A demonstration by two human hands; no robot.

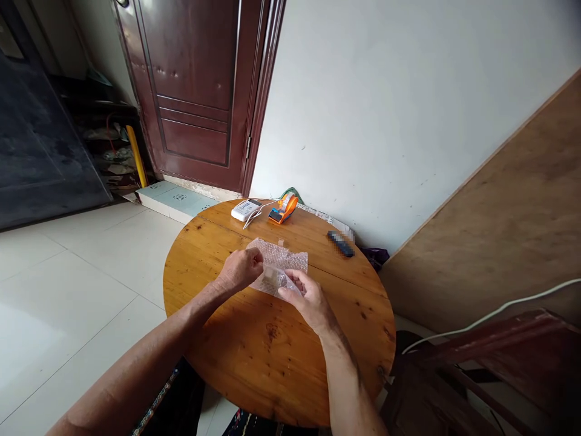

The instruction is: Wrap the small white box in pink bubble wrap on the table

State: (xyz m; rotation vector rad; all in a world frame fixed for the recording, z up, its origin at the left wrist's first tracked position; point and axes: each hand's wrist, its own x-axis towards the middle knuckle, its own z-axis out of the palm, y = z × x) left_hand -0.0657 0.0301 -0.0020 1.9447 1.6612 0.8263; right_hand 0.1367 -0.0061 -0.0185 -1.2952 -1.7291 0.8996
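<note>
Bubble wrap (293, 260) lies partly spread on the round wooden table (272, 363), with its near part folded over a small beige item (271, 277) that shows dimly through the plastic. My left hand (242, 268) is closed on the wrap's left side, fingers pinched together. My right hand (308, 297) holds the right edge of the folded wrap between thumb and fingers. A small piece of clear tape (281, 243) shows at the wrap's far edge.
Toward the table's far edge are a white box-shaped device (246, 210) with a cable and an orange tape dispenser (284, 209). A dark, pixelated object (340, 243) lies at the right. A wooden chair (454, 375) stands beyond the table's right edge.
</note>
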